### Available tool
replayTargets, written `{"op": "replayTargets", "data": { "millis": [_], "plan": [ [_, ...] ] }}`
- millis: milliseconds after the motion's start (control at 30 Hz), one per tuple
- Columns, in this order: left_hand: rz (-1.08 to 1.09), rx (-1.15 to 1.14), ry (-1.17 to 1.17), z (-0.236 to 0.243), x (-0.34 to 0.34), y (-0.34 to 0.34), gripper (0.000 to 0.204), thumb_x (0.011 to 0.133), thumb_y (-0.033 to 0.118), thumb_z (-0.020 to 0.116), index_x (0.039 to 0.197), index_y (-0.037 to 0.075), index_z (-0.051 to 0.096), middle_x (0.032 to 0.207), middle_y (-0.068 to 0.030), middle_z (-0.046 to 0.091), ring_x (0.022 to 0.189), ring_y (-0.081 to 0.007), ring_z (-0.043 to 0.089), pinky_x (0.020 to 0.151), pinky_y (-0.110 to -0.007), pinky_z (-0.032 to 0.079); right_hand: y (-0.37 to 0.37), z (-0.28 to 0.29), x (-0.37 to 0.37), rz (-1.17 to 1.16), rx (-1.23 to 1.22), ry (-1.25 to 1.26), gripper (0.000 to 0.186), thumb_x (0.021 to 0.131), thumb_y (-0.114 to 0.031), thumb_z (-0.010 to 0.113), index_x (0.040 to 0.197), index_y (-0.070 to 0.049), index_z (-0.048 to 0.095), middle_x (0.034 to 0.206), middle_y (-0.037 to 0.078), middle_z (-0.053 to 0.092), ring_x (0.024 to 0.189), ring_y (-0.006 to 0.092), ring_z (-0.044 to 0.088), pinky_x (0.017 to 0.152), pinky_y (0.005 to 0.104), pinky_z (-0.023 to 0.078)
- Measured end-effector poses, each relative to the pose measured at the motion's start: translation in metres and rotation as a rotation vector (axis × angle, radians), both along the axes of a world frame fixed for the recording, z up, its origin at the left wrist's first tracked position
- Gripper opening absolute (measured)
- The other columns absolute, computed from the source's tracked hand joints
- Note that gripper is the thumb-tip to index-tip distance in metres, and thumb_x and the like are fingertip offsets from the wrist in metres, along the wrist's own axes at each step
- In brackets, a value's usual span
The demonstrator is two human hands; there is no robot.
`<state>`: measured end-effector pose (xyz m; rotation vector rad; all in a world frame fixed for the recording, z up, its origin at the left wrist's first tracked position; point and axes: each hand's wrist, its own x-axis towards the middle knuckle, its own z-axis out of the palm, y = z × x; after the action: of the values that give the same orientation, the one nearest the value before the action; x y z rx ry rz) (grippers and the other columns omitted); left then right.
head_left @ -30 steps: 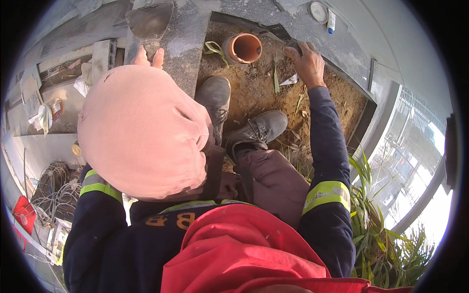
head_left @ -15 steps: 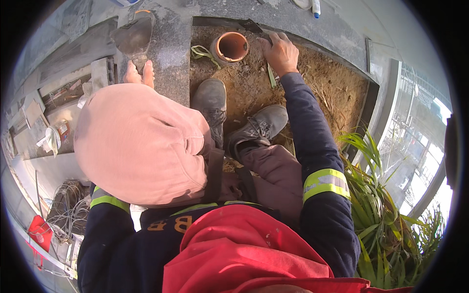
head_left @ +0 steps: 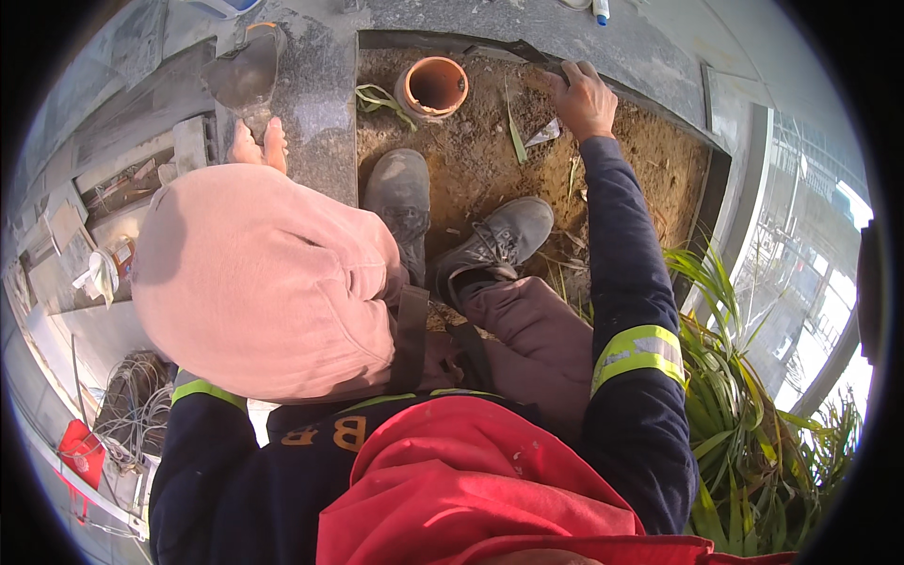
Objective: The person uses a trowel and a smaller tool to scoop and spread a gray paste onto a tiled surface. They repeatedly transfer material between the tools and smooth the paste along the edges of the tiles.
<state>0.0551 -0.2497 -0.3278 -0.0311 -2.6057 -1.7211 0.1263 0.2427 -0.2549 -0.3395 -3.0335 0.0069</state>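
Observation:
My left hand [head_left: 261, 145], at the upper left beyond my pink-clad knee, grips the narrow end of a dark grey scoop-like thing [head_left: 243, 79] with an orange patch on its far edge. Its exact kind is unclear. My right hand [head_left: 588, 105] is closed at the far edge of a soil-filled recess [head_left: 650, 160]. From it a dark, flat-bladed tool [head_left: 529, 52] points left along the stone border; its handle is mostly hidden by my fingers. To the left of that hand an open orange pipe [head_left: 432, 89] stands in the soil.
Grey stone slabs [head_left: 315, 104] frame the recess, where my shoes [head_left: 400, 193] stand. Green strips [head_left: 516, 135] and a clear scrap [head_left: 543, 133] lie on the soil. Long-leaved plants [head_left: 730, 405] grow at the right, beside glass. Loose wire [head_left: 141, 405] and a red bag [head_left: 82, 452] are lower left.
My right hand has moved to the right along the far border with the dark blade. The clear scrap beside it has come into sight. My left hand keeps its grip.

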Motion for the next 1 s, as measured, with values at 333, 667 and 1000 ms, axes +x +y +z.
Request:
{"op": "replayTargets", "data": {
  "millis": [333,667,1000],
  "plan": [
    [0.006,-0.022,-0.087,0.016,0.002,0.008,0.029,0.099,0.023,0.068,0.112,-0.002,0.061,0.076,-0.0076,0.068,0.063,-0.0144,0.064,0.061,-0.031,0.053,0.032,0.018,0.007,-0.014,0.049,-0.075,0.036,0.095,-0.046,0.069,0.112,-0.015,0.072,0.104,0.004,0.068,0.091,0.0346,0.070,0.074,0.0472,0.054],
    [0.028,-0.022,-0.141,0.017,-0.003,0.007,0.022,0.098,0.018,0.068,0.106,-0.002,0.062,0.077,-0.0051,0.066,0.066,-0.0107,0.061,0.059,-0.027,0.051,0.045,0.040,0.011,0.123,-0.072,-0.073,0.032,0.095,-0.040,0.069,0.114,-0.015,0.074,0.108,0.007,0.071,0.094,0.0348,0.071,0.081,0.0458,0.055],
    [0.004,-0.016,-0.115,0.013,-0.003,0.006,0.029,0.099,0.024,0.069,0.108,-0.002,0.061,0.078,-0.0084,0.069,0.063,-0.0155,0.065,0.059,-0.032,0.053,0.002,-0.016,0.045,-0.474,-1.130,0.012,0.039,0.103,-0.035,0.065,0.108,0.003,0.072,0.079,0.001,0.065,0.067,0.0090,0.060,0.058,0.0277,0.048]
  ]
}}
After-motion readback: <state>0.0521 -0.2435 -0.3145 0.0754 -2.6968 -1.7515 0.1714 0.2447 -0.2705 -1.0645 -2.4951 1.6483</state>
